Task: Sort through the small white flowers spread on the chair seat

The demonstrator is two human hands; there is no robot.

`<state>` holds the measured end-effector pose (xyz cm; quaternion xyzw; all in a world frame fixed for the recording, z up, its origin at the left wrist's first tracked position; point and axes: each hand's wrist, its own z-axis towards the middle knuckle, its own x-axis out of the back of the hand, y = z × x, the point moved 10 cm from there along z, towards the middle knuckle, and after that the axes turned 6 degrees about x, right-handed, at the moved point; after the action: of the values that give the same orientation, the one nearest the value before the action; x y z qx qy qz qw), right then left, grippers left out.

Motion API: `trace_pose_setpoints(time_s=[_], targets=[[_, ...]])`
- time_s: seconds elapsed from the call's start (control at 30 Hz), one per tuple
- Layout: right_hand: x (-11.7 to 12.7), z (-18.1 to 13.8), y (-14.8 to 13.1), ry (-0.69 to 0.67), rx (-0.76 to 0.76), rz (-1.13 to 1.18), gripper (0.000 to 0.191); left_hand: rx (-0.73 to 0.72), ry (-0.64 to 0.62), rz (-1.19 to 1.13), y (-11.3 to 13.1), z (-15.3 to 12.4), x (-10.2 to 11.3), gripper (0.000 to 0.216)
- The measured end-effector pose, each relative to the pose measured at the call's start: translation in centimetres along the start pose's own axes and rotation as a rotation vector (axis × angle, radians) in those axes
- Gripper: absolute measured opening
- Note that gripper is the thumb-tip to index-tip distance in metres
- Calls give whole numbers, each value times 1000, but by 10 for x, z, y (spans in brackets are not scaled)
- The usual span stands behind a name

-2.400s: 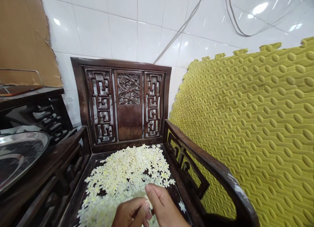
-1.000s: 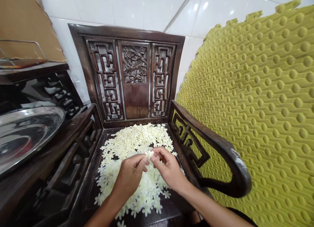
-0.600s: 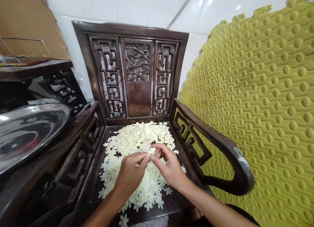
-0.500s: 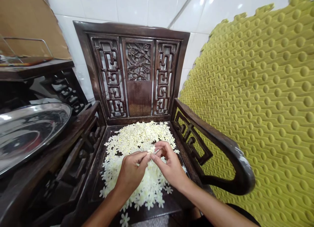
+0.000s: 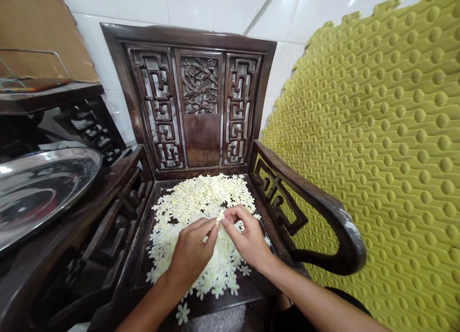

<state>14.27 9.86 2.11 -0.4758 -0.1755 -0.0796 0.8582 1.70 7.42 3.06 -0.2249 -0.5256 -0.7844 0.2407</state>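
a small creamy-white flower (image 5: 219,217), its petals hard to make out, is pinched between closed fingertips of the left hand (image 5: 194,246) and right hand (image 5: 248,236), above loose pale flowers (image 5: 204,195) spread on a dark carved chair (image 5: 203,138).

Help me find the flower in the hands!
Look for the dark wooden chair, then the pale flowers spread over its seat. Above them are the hands; your flower is the one between their fingertips, while its neighbours lie below.
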Motion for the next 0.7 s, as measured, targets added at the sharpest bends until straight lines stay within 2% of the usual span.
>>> trace_pose_setpoints(time_s=[0.13, 0.2, 0.3, 0.37, 0.5, 0.7], targets=[[4, 1, 2, 30, -16, 29, 5, 36, -26, -83, -3, 1, -4, 24], [6, 1, 4, 45, -22, 43, 6, 156, -53, -270, -14, 3, -9, 20], [7, 1, 6, 53, -32, 60, 6, 391, -98, -588, -36, 2, -21, 29], [6, 1, 7, 50, -38, 77, 6, 471, -102, -710, -44, 2, -25, 33], [4, 1, 8, 25, -53, 106, 7, 479, -54, -775, -49, 3, -23, 29], [-2, -1, 7, -15, -67, 142, 7, 444, -15, -708, -47, 5, -15, 18]])
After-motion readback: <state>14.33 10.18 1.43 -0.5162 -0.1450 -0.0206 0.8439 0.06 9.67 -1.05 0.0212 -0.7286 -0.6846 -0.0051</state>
